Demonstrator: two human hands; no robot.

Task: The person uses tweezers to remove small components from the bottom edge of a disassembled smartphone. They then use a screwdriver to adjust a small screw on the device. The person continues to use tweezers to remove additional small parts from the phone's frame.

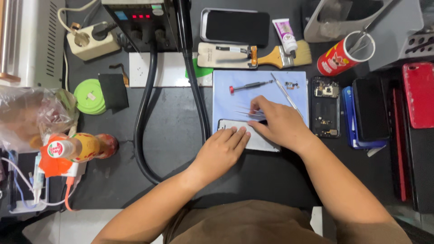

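A phone part with a pale back (260,141) lies on the near edge of a light blue work mat (226,90). My left hand (222,151) rests flat on its left end, fingers together, holding it down. My right hand (278,122) is over its upper edge and grips thin metal tweezers (246,112) whose tips point left. A red-capped screwdriver (251,85) and a thin metal pry tool (284,92) lie on the mat beyond my hands.
An opened black phone body (326,106) lies right of the mat, then a stack of phones (368,110) and a red phone (419,95). A brush (285,55), tube (285,35), red cup (343,54), black hose (144,117) and green disc (89,96) surround the mat.
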